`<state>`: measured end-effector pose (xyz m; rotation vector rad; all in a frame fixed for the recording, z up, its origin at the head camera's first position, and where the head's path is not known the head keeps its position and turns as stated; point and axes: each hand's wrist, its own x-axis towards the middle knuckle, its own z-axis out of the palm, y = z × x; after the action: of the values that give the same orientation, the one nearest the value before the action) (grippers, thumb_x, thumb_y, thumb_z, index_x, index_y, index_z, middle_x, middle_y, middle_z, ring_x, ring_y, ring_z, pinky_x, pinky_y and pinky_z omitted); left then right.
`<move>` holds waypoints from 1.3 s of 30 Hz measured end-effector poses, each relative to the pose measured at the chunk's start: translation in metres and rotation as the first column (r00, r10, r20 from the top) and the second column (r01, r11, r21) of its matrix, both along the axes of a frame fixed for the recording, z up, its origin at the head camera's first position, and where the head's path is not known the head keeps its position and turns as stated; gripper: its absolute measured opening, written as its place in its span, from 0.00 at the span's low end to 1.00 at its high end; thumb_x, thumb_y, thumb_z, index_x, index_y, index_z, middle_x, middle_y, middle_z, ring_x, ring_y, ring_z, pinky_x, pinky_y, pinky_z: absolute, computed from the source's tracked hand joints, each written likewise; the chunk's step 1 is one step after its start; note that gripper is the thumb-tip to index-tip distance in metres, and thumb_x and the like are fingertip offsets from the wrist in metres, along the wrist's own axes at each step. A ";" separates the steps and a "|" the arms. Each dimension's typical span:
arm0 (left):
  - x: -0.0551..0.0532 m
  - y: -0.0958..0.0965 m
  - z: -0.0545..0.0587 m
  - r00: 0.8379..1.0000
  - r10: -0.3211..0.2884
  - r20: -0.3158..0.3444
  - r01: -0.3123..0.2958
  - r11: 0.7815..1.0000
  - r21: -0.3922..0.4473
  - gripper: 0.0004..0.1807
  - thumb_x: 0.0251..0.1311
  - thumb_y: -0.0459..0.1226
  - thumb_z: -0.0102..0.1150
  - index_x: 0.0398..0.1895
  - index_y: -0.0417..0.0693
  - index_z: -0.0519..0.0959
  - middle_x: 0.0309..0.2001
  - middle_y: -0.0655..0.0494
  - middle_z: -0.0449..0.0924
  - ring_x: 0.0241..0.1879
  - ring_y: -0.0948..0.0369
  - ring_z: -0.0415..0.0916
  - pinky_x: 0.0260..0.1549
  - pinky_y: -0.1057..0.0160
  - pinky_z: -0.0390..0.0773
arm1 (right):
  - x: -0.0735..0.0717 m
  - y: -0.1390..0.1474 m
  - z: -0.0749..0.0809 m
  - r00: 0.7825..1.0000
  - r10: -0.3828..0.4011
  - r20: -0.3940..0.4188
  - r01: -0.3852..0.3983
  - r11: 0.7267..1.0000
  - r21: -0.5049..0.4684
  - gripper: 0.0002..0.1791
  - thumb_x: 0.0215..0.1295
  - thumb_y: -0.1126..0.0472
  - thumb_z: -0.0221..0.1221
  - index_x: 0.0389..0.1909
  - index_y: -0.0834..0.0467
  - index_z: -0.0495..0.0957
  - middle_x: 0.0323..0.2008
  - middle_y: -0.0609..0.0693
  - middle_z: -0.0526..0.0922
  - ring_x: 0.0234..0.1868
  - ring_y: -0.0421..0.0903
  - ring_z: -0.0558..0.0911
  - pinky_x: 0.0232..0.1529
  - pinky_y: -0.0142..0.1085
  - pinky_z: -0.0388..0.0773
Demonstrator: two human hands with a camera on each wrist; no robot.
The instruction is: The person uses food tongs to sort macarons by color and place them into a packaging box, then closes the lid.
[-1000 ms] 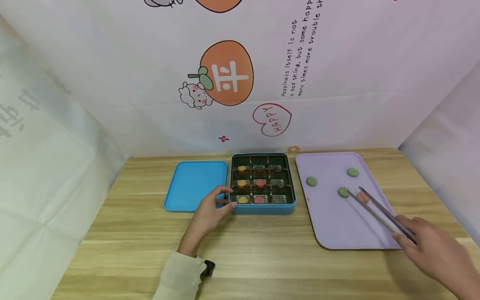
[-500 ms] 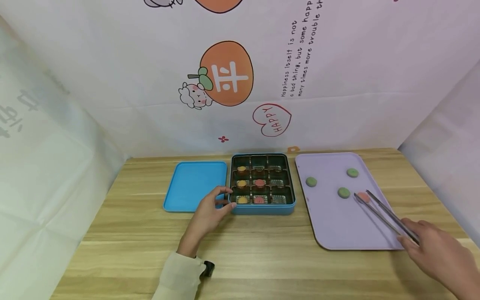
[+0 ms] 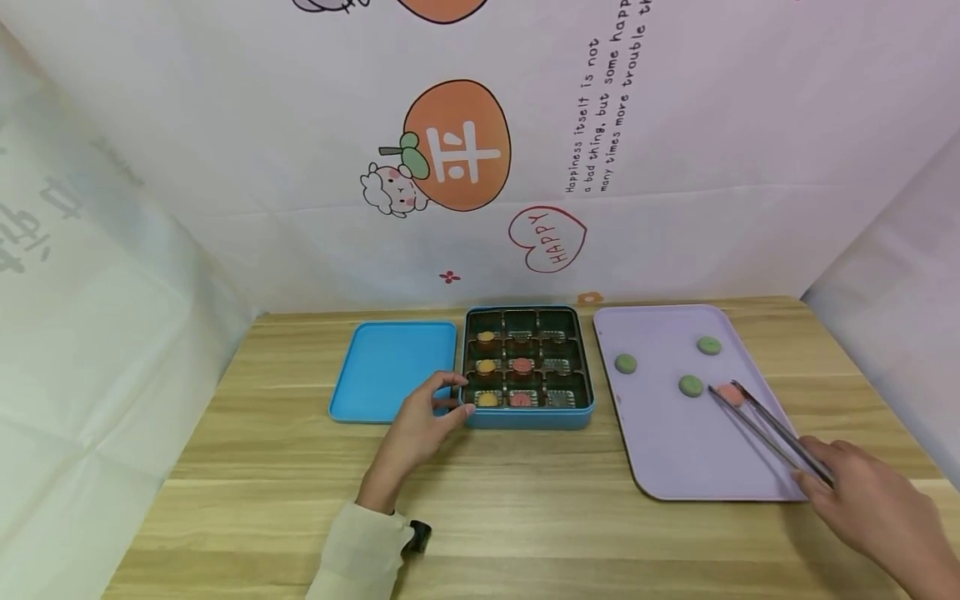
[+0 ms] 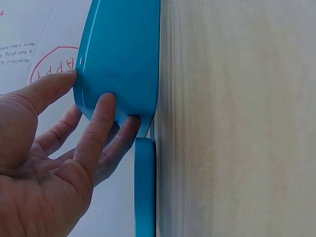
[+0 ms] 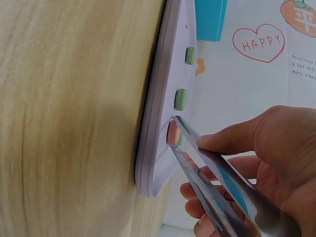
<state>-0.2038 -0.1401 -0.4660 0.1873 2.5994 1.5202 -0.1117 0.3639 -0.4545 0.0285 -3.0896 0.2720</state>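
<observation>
In the head view my left hand (image 3: 423,421) touches the near left corner of a blue tin box (image 3: 528,419) with relaxed fingers. The left wrist view shows its thumb at the rim and other fingertips on the side wall. Inside the box, a compartmented insert bears yellow and pink macarons. My right hand (image 3: 873,500) grips metal tongs (image 3: 784,433) over a lilac tray (image 3: 690,454). Their tips stand on either side of a pink macaron (image 5: 173,133) lying on the tray. Three green macarons (image 3: 691,386) lie there too.
Left of the box lies a blue lid (image 3: 393,367) on the wooden table (image 3: 525,517). A printed white cloth (image 3: 300,250) hangs directly behind the table. The tray stands a little right of the box.
The tongs have shifted right from beside a green macaron to the pink one, their tips now around it. My left hand keeps its place at the box.
</observation>
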 end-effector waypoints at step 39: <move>0.000 0.001 0.002 1.000 0.003 0.014 -0.003 1.000 -0.003 0.19 0.70 0.40 0.68 0.61 0.54 0.78 0.71 0.45 0.74 0.60 0.47 0.83 0.46 0.51 0.84 | -0.012 -0.051 0.027 0.977 0.096 -0.188 -0.105 0.994 -0.041 0.24 0.58 0.64 0.72 0.54 0.70 0.81 0.39 0.68 0.84 0.27 0.55 0.79 0.23 0.52 0.74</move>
<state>-0.2037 -0.1392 -0.4641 0.1723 2.5921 1.5135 -0.1239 0.3134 -0.4279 0.1977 -2.8985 0.3317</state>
